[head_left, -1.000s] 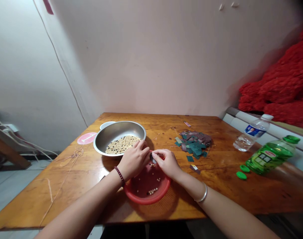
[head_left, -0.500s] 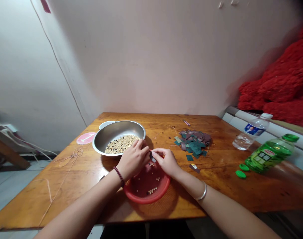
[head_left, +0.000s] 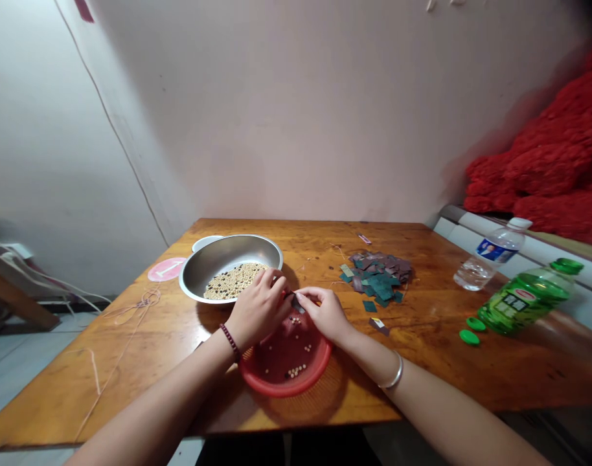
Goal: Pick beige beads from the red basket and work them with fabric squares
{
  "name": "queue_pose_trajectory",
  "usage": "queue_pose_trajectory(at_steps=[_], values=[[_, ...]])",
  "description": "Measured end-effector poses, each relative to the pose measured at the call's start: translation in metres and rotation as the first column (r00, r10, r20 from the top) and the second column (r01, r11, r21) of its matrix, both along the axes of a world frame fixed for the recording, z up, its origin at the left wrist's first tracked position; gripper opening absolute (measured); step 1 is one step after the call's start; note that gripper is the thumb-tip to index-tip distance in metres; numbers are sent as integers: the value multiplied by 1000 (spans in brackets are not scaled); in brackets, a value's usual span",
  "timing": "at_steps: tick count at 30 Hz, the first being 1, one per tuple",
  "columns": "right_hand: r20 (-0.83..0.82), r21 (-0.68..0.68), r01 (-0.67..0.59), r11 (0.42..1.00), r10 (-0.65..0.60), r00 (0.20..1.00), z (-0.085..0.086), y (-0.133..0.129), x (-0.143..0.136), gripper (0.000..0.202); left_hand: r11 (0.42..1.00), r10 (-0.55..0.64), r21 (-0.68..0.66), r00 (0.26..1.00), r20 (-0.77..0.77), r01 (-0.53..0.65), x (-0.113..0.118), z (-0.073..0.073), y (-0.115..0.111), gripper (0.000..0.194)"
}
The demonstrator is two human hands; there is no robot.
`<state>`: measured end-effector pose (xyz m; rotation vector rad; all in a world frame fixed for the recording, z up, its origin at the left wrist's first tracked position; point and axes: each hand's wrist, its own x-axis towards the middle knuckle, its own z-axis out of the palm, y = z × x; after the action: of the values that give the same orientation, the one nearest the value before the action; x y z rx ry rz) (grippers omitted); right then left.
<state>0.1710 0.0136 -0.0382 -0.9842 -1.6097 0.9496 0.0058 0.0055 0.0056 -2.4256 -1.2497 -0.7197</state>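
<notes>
Over the far rim of a red mesh basket [head_left: 250, 386], both of my hands come close together. My right hand [head_left: 326, 316] pinches a small dark flat piece [head_left: 297, 304] between thumb and forefinger. My left hand [head_left: 258, 307], with a beaded bracelet at the wrist, has its fingers curled in against that piece; what its fingertips grip is hidden. Loose pale beans [head_left: 296, 371] and a few dark ones lie on the basket's bottom. Beyond my left hand a steel bowl [head_left: 192, 278] holds pale beans mixed with black ones.
Right of the basket lies a pile of dark green and brown squares [head_left: 381, 278]. A clear water bottle [head_left: 493, 252] and a green drink bottle [head_left: 526, 301] stand farther right, near green caps [head_left: 469, 337]. Loose string [head_left: 124, 353] and a pink disc [head_left: 166, 270] are at left.
My left fingers have shifted slightly, and the dark piece looks more tilted. The whole view has moved a little; the bowl, basket and pile stay in place.
</notes>
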Motion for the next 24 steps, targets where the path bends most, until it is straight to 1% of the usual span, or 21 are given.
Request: queue_pose_trajectory(at_steps=[7, 16, 20, 24], values=[[-70, -40, 10, 999, -13, 997, 0, 2, -1, 22, 999, -46, -1, 999, -25, 46, -1, 1, 0, 12], [-72, -34, 10, 999, -12, 997, 1, 2, -1, 23, 996, -81, 34, 996, -39, 82, -1, 2, 0, 9], [-69, -38, 8, 999, -10, 998, 0, 2, -1, 24, 997, -75, 34, 997, -34, 76, -1, 3, -1, 9], [-74, -53, 38, 998, -42, 996, -2, 3, -1, 24, 998, -63, 22, 998, -27, 63, -1, 3, -1, 11]])
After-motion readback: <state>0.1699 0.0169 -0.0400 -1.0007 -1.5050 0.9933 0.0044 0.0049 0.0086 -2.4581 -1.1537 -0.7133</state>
